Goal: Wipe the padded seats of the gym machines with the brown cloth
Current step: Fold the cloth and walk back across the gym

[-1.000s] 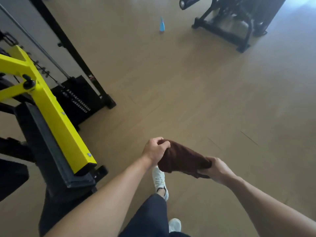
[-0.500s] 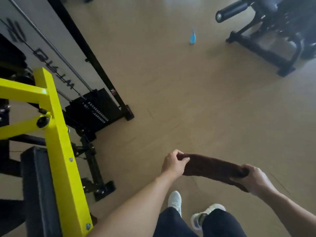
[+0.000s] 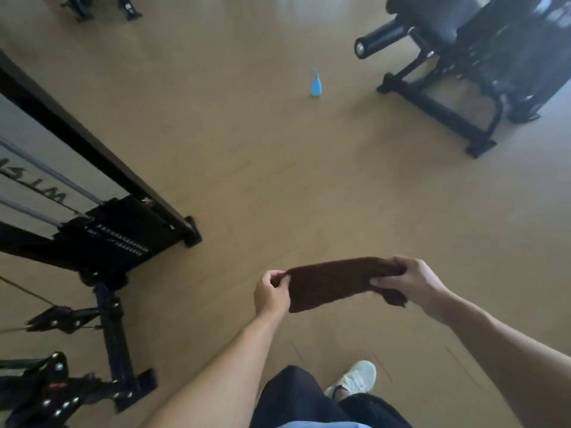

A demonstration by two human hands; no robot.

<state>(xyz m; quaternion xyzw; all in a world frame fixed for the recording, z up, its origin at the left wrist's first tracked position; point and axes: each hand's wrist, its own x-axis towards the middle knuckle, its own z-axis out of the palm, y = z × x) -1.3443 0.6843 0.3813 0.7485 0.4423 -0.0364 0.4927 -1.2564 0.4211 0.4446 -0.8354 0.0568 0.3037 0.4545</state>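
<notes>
Nearest, the person's dark trouser legs and one white sneaker (image 3: 355,379) stand on the tan wooden floor (image 3: 247,168). Above them the left hand (image 3: 272,293) pinches one end of the folded brown terry cloth (image 3: 336,282), and the right hand (image 3: 408,284) is closed over the other end, so the cloth hangs stretched between them in mid-air, touching no seat. To the left stands a black cable machine with a weight stack (image 3: 117,233). Farther off a small blue spray bottle (image 3: 316,84) stands upright on the floor, and beyond it a black padded gym machine (image 3: 469,41). The left pinch looks light; the cloth could slip free, and walking ahead risks kicking the bottle
</notes>
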